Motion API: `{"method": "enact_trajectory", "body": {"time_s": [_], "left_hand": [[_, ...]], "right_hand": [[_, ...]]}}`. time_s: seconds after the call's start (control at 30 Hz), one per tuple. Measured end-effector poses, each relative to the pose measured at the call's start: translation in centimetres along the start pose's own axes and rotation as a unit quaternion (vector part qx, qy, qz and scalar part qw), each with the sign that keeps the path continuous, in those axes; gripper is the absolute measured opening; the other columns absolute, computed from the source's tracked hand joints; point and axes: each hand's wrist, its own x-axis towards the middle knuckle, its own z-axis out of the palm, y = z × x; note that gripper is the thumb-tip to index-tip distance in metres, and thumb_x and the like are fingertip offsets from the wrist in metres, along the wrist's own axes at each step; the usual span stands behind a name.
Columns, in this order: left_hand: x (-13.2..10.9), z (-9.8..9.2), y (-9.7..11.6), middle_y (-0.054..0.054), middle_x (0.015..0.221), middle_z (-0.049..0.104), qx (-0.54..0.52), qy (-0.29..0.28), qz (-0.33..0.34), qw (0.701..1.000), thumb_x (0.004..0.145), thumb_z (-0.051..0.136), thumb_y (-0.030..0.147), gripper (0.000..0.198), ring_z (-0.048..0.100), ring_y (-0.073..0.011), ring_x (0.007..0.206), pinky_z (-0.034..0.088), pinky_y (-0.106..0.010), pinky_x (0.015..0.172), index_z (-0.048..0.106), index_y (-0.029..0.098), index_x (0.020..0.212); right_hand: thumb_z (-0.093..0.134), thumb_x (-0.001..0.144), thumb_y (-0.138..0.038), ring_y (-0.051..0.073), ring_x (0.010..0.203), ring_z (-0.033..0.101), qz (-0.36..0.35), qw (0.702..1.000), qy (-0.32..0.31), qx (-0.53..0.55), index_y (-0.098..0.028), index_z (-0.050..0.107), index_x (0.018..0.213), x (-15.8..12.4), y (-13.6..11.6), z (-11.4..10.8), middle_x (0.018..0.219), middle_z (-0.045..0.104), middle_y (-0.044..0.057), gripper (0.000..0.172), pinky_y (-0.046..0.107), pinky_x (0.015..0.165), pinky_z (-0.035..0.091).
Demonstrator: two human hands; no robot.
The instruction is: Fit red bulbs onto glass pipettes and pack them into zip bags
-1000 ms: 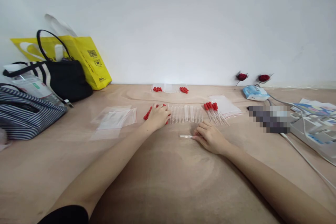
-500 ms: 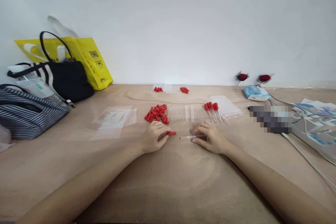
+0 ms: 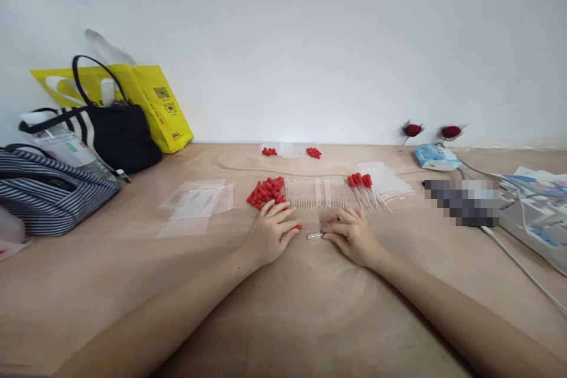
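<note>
Between the thumb and fingers of my left hand [image 3: 272,233] is a red rubber dropper bulb [image 3: 298,227], mostly covered, with just its end showing. My right hand [image 3: 352,236] pinches a clear glass dropper tube [image 3: 315,236], whose end points left toward the bulb. A small gap separates the two. Beyond my left hand lies a pile of red bulbs [image 3: 267,189]. Beside it, a row of clear glass tubes [image 3: 314,192] is laid side by side. Several droppers with red bulbs on them [image 3: 365,186] lie fanned out behind my right hand.
Clear zip bags [image 3: 195,207] lie at left, and another bag [image 3: 384,180] at right. Small groups of red bulbs [image 3: 313,153] rest on plastic by the wall. Bags [image 3: 57,192] stand far left. A tissue pack [image 3: 436,157], a blurred dark object [image 3: 460,204] and a power strip [image 3: 531,224] sit right.
My left hand has moved slightly right with the bulb, and less of the bulb shows. My right hand now grips the tube nearer its left end, leaving a shorter piece exposed.
</note>
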Motion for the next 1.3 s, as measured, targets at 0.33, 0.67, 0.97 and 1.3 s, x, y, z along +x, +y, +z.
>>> {"method": "enact_trajectory", "body": {"time_s": [0.33, 0.67, 0.97, 1.3], "left_hand": [[0.2, -0.5, 0.5, -0.001, 0.095, 0.068, -0.021, 0.031, 0.027, 0.999, 0.086, 0.046, 0.022, 0.018, 0.057, -0.0186, 0.102, 0.015, -0.048, 0.106, 0.061, 0.021, 0.095], [0.4, -0.5, 1.1, 0.002, 0.081, 0.069, -0.052, 0.037, -0.021, 0.998, 0.085, 0.046, 0.023, 0.015, 0.061, -0.0152, 0.085, 0.019, -0.044, 0.103, 0.060, 0.020, 0.086], [0.4, -0.1, 0.8, 0.002, 0.078, 0.067, -0.117, 0.019, -0.085, 0.989, 0.084, 0.047, 0.027, 0.014, 0.059, -0.0132, 0.076, 0.026, -0.039, 0.094, 0.058, 0.021, 0.080], [0.1, -0.4, 1.3, 0.002, 0.071, 0.065, -0.082, -0.004, -0.027, 0.996, 0.085, 0.044, 0.025, 0.016, 0.058, -0.0135, 0.074, 0.020, -0.043, 0.097, 0.059, 0.021, 0.079]], "right_hand": [[0.042, 0.085, -0.023, 0.018, 0.092, 0.053, 0.016, 0.996, 0.074, -0.054, -0.021, 0.057, 0.080, 0.2, -1.9, 0.0, 0.081, 0.066, 0.001, 0.016, 0.045, 0.098, 0.014], [0.046, 0.084, -0.024, 0.014, 0.074, 0.053, -0.044, 0.990, 0.122, -0.062, -0.023, 0.062, 0.084, 0.5, -2.4, 0.4, 0.067, 0.065, -0.002, 0.016, 0.044, 0.098, 0.013], [0.048, 0.082, -0.022, 0.012, 0.068, 0.050, -0.059, 0.991, 0.117, -0.020, -0.020, 0.062, 0.084, 0.7, -3.2, 0.7, 0.064, 0.063, -0.002, 0.014, 0.040, 0.092, 0.021], [0.040, 0.080, -0.012, 0.012, 0.070, 0.050, -0.126, 0.982, 0.122, -0.062, -0.021, 0.063, 0.087, 1.1, -1.8, 0.3, 0.062, 0.060, -0.003, 0.025, 0.046, 0.095, 0.013]]}}
